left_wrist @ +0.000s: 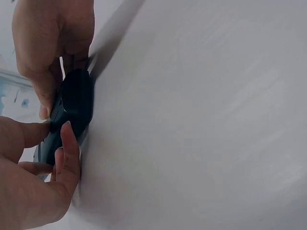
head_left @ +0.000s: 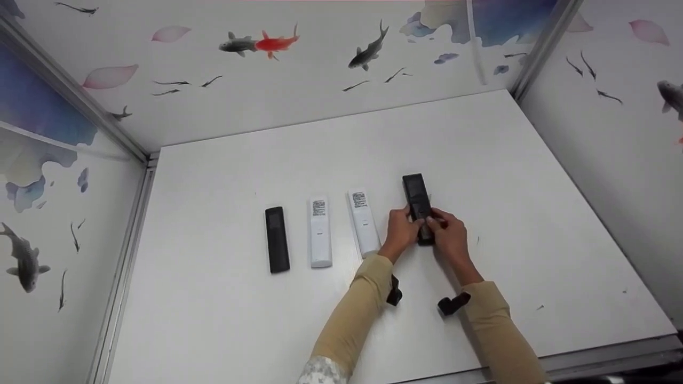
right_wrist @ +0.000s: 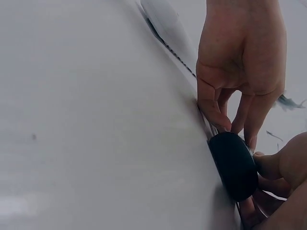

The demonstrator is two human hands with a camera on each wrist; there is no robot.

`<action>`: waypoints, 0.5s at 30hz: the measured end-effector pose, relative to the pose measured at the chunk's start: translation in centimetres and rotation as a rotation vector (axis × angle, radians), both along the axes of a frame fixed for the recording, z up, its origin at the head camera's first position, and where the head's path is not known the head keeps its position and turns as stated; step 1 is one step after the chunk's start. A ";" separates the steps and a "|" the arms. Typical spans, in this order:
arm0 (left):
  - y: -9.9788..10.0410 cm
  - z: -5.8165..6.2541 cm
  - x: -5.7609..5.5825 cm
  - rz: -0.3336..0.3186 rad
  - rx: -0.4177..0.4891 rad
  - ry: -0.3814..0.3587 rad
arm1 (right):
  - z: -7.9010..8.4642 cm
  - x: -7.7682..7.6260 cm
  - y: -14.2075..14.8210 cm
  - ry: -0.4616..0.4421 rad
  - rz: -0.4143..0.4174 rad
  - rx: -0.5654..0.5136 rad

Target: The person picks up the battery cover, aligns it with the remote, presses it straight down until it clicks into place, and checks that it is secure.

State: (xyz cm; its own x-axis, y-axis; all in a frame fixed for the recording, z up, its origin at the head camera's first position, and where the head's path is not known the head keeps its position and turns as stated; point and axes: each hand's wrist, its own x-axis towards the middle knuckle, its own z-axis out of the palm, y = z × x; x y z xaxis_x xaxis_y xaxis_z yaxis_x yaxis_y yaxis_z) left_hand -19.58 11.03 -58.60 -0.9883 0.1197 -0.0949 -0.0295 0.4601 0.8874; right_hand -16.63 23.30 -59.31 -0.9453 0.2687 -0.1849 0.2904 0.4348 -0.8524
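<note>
Both hands are on a black remote control [head_left: 417,192] at the right end of a row, its far end pointing away from me. My left hand [head_left: 401,230] pinches its left side, thumb on the upper face. From the right, my right hand [head_left: 451,234] grips the near part, thumb also on top. In the left wrist view the remote's end [left_wrist: 77,98] is close to the white surface. The right wrist view shows the rounded black end [right_wrist: 233,165] between the fingers of both hands; whether it touches the table is hard to tell.
Left of the hands lie two white remotes, one [head_left: 364,224] beside the left wrist and another [head_left: 320,240] farther left. A second black remote [head_left: 277,240] lies at the row's left end. Patterned panels [head_left: 320,69] wall the white table [head_left: 213,320].
</note>
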 end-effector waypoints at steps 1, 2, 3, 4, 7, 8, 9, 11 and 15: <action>0.0 -0.1 0.1 0.000 0.003 0.005 | -0.1 0.1 -0.1 0.009 -0.001 0.003; -0.1 -0.2 0.1 -0.002 0.009 0.012 | -0.2 0.2 -0.1 0.018 -0.002 0.012; -0.1 -0.2 0.2 -0.003 0.012 0.020 | -0.4 0.3 -0.2 0.027 -0.003 0.018; -0.2 -0.3 0.2 -0.005 0.013 0.028 | -0.5 0.3 -0.2 0.036 -0.003 0.024; -0.2 -0.4 0.3 -0.006 0.029 0.056 | -0.7 0.5 -0.3 0.061 -0.004 0.037; -0.3 -0.4 0.3 -0.006 0.031 0.064 | -0.8 0.5 -0.3 0.068 0.000 0.047; -0.3 -0.4 0.3 -0.005 0.033 0.068 | -0.8 0.5 -0.3 0.071 0.002 0.046; -0.4 -0.3 0.3 -0.001 0.032 0.062 | -0.8 0.5 -0.2 0.069 0.007 0.041; -0.8 0.0 0.5 0.006 0.019 0.004 | -0.7 0.6 0.3 0.033 -0.003 0.010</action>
